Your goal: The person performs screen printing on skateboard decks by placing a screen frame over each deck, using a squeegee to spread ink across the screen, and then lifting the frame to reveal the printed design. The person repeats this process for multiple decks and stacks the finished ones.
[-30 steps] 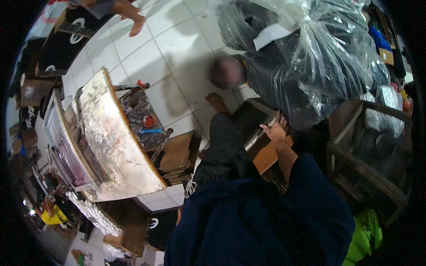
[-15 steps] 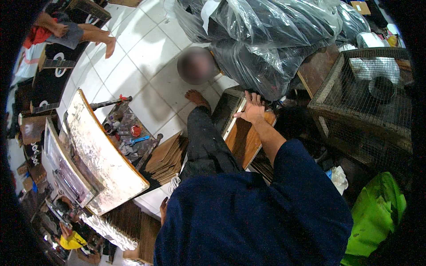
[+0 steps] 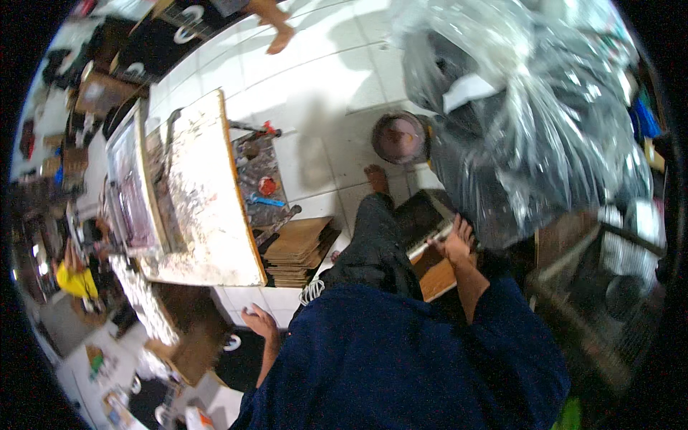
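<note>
My right hand (image 3: 457, 245) is open, fingers spread, over the end of a brown wooden board (image 3: 437, 278). Motion blur hides whether it touches the board. A dark mesh panel in a frame (image 3: 424, 217) stands right beyond the board, close to my right leg. My left hand (image 3: 261, 322) hangs at my left side with fingers apart and nothing in it. Close to it are the corner of a white, paint-stained tabletop (image 3: 208, 193) and a stack of brown cardboard sheets (image 3: 297, 247).
Large clear plastic bags of dark material (image 3: 516, 136) fill the far right. A round bucket (image 3: 399, 137) stands on the white tiles. Left of it, a low stained shelf (image 3: 258, 161) carries small tools. Wire-mesh crates (image 3: 595, 287) stand right. Another person's leg (image 3: 276, 29) shows at the top.
The whole view has swung round, shifting the room in the picture. My right hand's fingers have loosened from the board's pale edge. My left hand has come out further from my side.
</note>
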Available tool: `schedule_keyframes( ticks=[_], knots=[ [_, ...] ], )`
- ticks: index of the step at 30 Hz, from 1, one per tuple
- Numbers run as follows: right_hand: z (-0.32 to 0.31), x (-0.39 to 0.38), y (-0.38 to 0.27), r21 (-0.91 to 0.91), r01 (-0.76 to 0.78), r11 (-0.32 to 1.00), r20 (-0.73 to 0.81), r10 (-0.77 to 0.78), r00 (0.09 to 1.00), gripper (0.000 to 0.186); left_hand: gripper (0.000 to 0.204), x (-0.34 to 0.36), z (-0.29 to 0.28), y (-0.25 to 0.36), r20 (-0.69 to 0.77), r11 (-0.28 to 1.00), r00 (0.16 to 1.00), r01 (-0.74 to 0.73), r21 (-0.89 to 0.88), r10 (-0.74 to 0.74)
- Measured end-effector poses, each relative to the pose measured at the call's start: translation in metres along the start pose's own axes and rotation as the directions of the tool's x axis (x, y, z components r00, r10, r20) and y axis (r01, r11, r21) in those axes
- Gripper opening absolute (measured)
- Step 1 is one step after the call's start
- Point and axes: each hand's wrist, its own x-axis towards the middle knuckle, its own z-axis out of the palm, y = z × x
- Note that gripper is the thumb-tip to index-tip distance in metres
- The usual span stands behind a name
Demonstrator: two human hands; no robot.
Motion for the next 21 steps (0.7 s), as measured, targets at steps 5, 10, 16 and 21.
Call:
schedule_keyframes(
  ticks=[5,10,16,21],
  knots=[
    [-0.04,0.043,-0.026,-0.328,0.108,0.939,0.39,0.031,0.92,0.091,0.056,0.042,-0.022,0.09,-0.129,0.995,0.987,-0.101,-0.02,0.097],
    [-0.119,0.109,-0.087,-0.34,0.371,0.864,0.807,0.066,0.586,0.061,0.076,0.084,-0.001,0.132,0.42,0.961,0.902,0.198,-0.195,-0.1],
    [-0.155,0.152,-0.142,0.081,0.089,0.993,0.721,-0.12,0.682,0.078,0.092,0.081,0.014,0.148,0.427,0.975,0.884,0.22,-0.018,-0.192],
    [-0.179,0.183,-0.182,0.194,0.082,0.978,0.702,-0.197,0.684,0.073,0.09,0.08,0.003,0.153,0.435,0.964,0.872,0.264,-0.029,-0.225]
  ],
)
